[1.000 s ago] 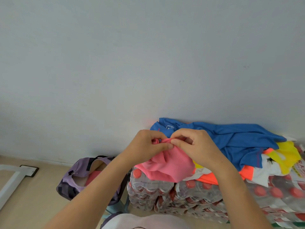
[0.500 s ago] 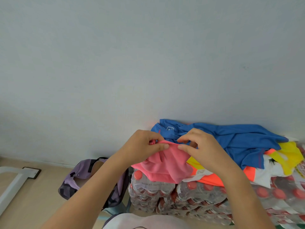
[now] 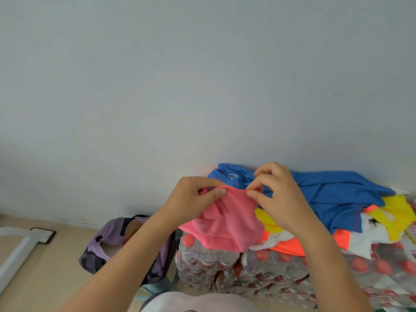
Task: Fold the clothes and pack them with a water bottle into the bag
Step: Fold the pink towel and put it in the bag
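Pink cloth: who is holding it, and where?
Both hands hold the pink cloth by its top edge: the left hand pinches the left end, and the right hand pinches the right end.

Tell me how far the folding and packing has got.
Done: nothing visibly packed; the open purple fabric bag sits on the floor. In hand: left hand and right hand pinch the pink garment's top edge. Left: the blue shirt, the clothes beneath, and a bottle from the shrink-wrapped packs.

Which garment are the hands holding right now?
The pink garment: left hand and right hand pinch its top edge. The blue shirt lies untouched on the pile.
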{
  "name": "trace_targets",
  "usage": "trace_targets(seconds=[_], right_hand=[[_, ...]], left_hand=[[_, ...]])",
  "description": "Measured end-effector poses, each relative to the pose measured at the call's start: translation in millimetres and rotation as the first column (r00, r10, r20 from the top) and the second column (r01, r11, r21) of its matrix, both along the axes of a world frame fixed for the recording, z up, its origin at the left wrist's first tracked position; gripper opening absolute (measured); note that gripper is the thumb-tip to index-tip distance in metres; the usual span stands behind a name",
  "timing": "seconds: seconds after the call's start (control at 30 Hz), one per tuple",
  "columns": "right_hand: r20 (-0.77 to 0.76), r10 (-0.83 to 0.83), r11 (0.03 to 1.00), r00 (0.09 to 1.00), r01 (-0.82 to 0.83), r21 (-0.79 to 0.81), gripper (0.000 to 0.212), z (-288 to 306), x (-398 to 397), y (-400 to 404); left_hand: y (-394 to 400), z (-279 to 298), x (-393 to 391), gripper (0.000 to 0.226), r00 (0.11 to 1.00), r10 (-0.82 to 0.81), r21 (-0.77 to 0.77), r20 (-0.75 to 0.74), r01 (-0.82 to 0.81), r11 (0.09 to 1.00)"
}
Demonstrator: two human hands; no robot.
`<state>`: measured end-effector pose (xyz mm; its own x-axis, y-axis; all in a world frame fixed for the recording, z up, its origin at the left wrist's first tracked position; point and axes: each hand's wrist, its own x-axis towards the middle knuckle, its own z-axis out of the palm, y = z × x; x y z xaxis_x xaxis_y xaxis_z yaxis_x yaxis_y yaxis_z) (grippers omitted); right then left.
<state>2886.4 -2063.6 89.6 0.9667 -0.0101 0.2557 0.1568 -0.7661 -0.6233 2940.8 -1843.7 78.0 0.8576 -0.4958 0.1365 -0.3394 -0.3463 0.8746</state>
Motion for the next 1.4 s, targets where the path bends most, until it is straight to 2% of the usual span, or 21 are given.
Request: trace_targets(seconds=[0.07,0.17,0.2,0.27,0.37,0.43,0.5,0.57,0.67,0.73,0.8,0.87,0.93,1.0,1.07,1.13,1.2,1.23,1.33,1.4], right_hand=[[0.025,0.007,0.994,1.0,-0.01,0.105,0.017,-0.7,-0.5,-1.6],[-0.161,0.14,0.904,0.977,-0.06,0.423,0.025,0.7,-0.9,-4.4],[-0.213,0.187,0.876,0.959,-0.064,0.478,0.029,-0.3,-0.4,-5.0],[-0.258,0.233,0.869,0.938,-0.081,0.489,0.029,-4.9,1.3,-5.7],[-0.232,0.253,0.816,0.939,-0.079,0.572,0.02,-9.4,3.2,-4.9],[-0.197,0.212,0.781,0.957,-0.045,0.624,0.019,-12.3,4.6,-7.8],[-0.156,0.11,0.773,0.982,0.014,0.634,0.018,-16.1,8.2,-14.0],[-0.12,-0.034,0.782,0.992,0.101,0.615,0.019,-24.5,14.3,-24.6],[-0.129,-0.251,0.776,0.959,0.279,0.565,0.02,-38.9,23.9,-44.0],[-0.163,-0.282,0.766,0.946,0.324,0.556,0.013,-48.3,28.0,-55.9],[-0.211,-0.222,0.758,0.952,0.305,0.576,0.007,-56.1,29.7,-62.6],[-0.232,-0.191,0.767,0.954,0.292,0.571,0.013,-62.7,30.1,-64.1],[-0.226,-0.213,0.754,0.951,0.307,0.581,0.009,-64.1,29.8,-61.9],[-0.213,-0.232,0.722,0.949,0.315,0.616,0.005,-60.4,29.1,-57.9],[-0.217,-0.184,0.63,0.959,0.285,0.722,0.011,-50.9,26.7,-52.4],[-0.228,-0.091,0.471,0.97,0.243,0.848,0.015,-34.8,24.1,-46.4],[-0.215,-0.046,0.405,0.975,0.215,0.889,0.014,-15.9,23.0,-43.4],[-0.207,-0.056,0.421,0.977,0.211,0.882,0.015,-7.0,23.9,-42.8],[-0.157,-0.171,0.568,0.973,0.228,0.791,0.014,17.1,29.8,-39.2],[-0.091,-0.199,0.591,0.976,0.194,0.783,0.012,34.4,33.0,-34.0]], left_hand=[[2.2,1.5,0.8,0.015,0.997,-0.018,-0.073,-0.08,0.012,0.997],[4.5,3.2,2.2,0.016,0.994,-0.048,-0.107,-0.102,0.037,0.994],[4.8,4.1,2.5,0.016,0.993,-0.061,-0.107,-0.105,0.049,0.993],[5.1,4.8,2.9,0.018,0.989,-0.085,-0.109,-0.123,0.072,0.991],[6.1,2.5,5.3,0.016,0.989,-0.074,-0.1,-0.129,0.061,0.993],[7.5,-1.2,10.2,0.013,0.99,-0.045,-0.112,-0.135,0.03,0.993],[11.7,-6.2,17.5,0.021,0.987,0.027,-0.146,-0.159,-0.05,0.988],[21.3,-12.7,26.4,0.033,0.947,0.064,-0.281,-0.315,-0.158,0.947],[37.9,-28.2,41.0,0.03,0.844,0.07,-0.421,-0.532,-0.336,0.842],[46.0,-39.0,49.8,0.016,0.792,0.142,-0.425,-0.594,-0.459,0.78],[51.3,-48.4,55.4,0.01,0.758,0.214,-0.391,-0.616,-0.53,0.752],[54.9,-56.7,58.3,0.009,0.76,0.307,-0.312,-0.573,-0.548,0.776],[56.7,-61.4,58.5,0.009,0.782,0.42,-0.204,-0.459,-0.554,0.807],[56.5,-60.0,56.4,0.014,0.8,0.474,-0.177,-0.368,-0.561,0.809],[55.6,-53.9,54.1,0.018,0.814,0.473,-0.219,-0.337,-0.556,0.802],[56.9,-41.6,52.8,0.02,0.825,0.483,-0.243,-0.294,-0.553,0.797],[59.8,-23.5,54.3,0.017,0.827,0.517,-0.256,-0.223,-0.561,0.787],[60.9,-12.3,56.3,0.018,0.821,0.54,-0.27,-0.183,-0.57,0.776],[59.5,25.2,64.3,0.016,0.805,0.59,-0.301,-0.07,-0.581,0.757],[55.0,50.7,67.6,0.014,0.815,0.579,-0.319,-0.022,-0.554,0.769]])
